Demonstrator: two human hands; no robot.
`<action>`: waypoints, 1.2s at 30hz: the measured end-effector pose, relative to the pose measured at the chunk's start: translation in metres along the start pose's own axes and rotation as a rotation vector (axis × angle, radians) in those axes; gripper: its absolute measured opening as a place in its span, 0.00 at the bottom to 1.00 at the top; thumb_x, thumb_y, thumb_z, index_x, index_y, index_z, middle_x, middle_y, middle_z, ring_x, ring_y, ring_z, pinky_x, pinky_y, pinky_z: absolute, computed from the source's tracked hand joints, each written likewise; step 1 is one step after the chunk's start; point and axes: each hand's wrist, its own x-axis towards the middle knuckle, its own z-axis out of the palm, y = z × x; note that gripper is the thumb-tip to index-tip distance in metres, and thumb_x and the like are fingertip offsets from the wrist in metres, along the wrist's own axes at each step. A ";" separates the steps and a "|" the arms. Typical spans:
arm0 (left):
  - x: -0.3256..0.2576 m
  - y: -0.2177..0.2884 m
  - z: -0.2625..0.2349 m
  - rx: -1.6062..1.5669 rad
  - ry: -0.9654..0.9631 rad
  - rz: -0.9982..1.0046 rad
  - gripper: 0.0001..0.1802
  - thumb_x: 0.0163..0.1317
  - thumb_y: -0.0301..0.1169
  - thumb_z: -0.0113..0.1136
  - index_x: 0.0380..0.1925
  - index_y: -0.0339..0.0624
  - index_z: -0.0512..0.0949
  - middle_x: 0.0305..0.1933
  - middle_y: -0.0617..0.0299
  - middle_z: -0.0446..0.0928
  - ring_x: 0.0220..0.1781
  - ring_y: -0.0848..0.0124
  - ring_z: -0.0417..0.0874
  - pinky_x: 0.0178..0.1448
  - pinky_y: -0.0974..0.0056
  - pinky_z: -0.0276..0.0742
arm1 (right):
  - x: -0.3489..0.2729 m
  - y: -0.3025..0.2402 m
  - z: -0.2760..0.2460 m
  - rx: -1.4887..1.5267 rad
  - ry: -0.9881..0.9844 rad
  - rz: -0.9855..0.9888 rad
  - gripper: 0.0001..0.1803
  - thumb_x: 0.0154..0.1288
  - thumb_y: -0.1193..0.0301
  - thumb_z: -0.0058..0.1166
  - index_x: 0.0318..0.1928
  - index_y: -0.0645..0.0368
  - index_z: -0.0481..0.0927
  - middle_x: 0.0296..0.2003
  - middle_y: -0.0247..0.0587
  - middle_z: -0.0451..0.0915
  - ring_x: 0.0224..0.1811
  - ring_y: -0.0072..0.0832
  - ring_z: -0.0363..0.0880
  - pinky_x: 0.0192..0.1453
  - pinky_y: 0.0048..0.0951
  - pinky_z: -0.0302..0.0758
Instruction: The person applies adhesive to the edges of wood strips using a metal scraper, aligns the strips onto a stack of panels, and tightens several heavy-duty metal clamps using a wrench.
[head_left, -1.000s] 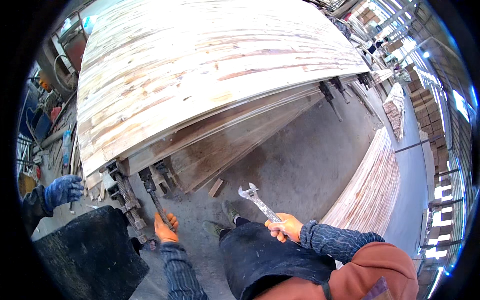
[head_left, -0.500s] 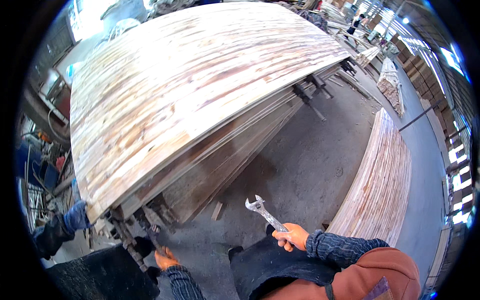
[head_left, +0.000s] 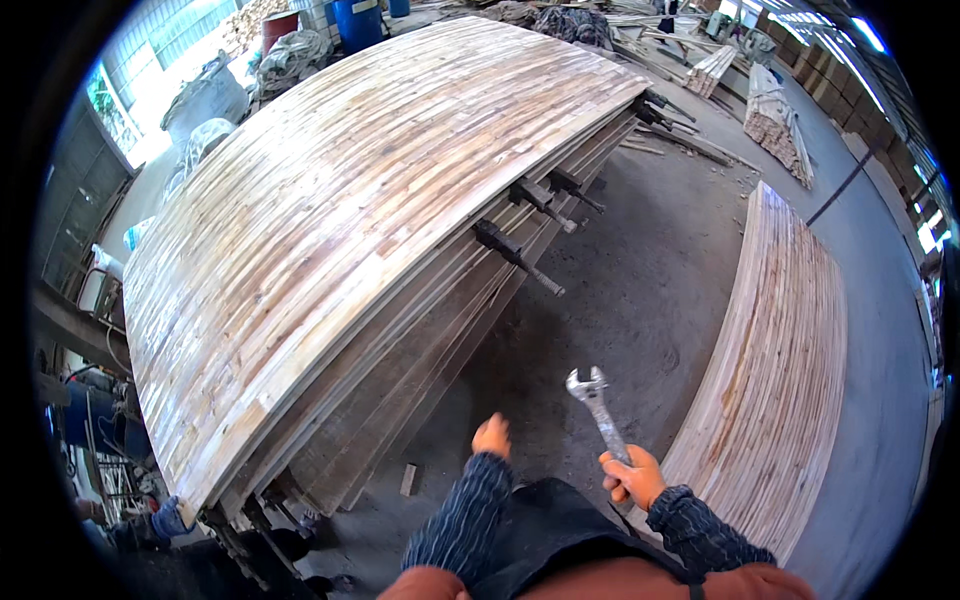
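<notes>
My right hand (head_left: pixel 634 476), in an orange glove, is closed around the handle of a metal adjustable wrench (head_left: pixel 602 410). The wrench's jaws point up and away from me. My left hand (head_left: pixel 491 437), also gloved in orange, hovers over the floor between the wrench and the stacked boards; blur hides how its fingers are set, and no object shows in it. To the left lies a large striped wooden panel (head_left: pixel 330 220) on top of other boards. Metal clamps (head_left: pixel 520 258) stick out along its near right edge, with another clamp (head_left: pixel 235 540) near its closest corner.
At the panel's near left corner is another person's blue-gloved hand (head_left: pixel 170 518). A second striped panel (head_left: pixel 765 370) stands at my right. A small wood block (head_left: pixel 409 479) lies on the floor. Bundled wood strips (head_left: pixel 778 125) and a blue barrel (head_left: pixel 358 25) are farther back.
My left hand has left the clamp at the panel's near corner and moved right. The wrench, still in my right hand, now points more upright. The view has turned, showing more clamps.
</notes>
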 end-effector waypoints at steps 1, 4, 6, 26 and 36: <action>0.011 0.025 0.137 -0.025 0.140 -0.046 0.14 0.71 0.42 0.46 0.46 0.46 0.72 0.41 0.61 0.73 0.48 0.63 0.75 0.41 0.55 0.69 | -0.005 -0.006 -0.036 -0.037 0.175 -0.039 0.15 0.66 0.67 0.55 0.49 0.63 0.74 0.24 0.40 0.76 0.16 0.23 0.71 0.19 0.27 0.68; 0.070 0.090 0.259 0.059 0.132 -0.047 0.17 0.65 0.40 0.58 0.50 0.46 0.72 0.42 0.60 0.77 0.42 0.60 0.78 0.38 0.58 0.70 | 0.000 -0.032 -0.071 -0.056 0.270 -0.123 0.15 0.67 0.65 0.55 0.48 0.63 0.75 0.25 0.40 0.78 0.16 0.22 0.72 0.21 0.26 0.70; 0.134 0.120 0.235 0.136 -0.034 -0.055 0.23 0.60 0.40 0.62 0.53 0.46 0.71 0.45 0.56 0.79 0.45 0.55 0.80 0.40 0.56 0.73 | 0.012 -0.046 -0.062 -0.049 0.246 -0.159 0.16 0.66 0.64 0.55 0.47 0.63 0.75 0.24 0.39 0.77 0.15 0.22 0.71 0.20 0.25 0.70; 0.210 0.091 0.326 -0.295 0.375 0.074 0.35 0.66 0.63 0.49 0.26 0.37 0.72 0.12 0.65 0.58 0.12 0.72 0.59 0.21 0.62 0.60 | 0.285 -0.303 -0.228 -0.482 0.002 -0.037 0.15 0.67 0.65 0.55 0.47 0.62 0.76 0.20 0.38 0.75 0.13 0.22 0.69 0.16 0.23 0.66; 0.140 0.031 0.410 -1.005 0.818 0.407 0.31 0.71 0.53 0.44 0.64 0.42 0.65 0.50 0.54 0.81 0.46 0.63 0.84 0.44 0.63 0.82 | 0.353 -0.418 -0.234 -1.192 -0.847 0.050 0.17 0.66 0.69 0.54 0.52 0.62 0.75 0.33 0.37 0.83 0.25 0.18 0.79 0.28 0.23 0.77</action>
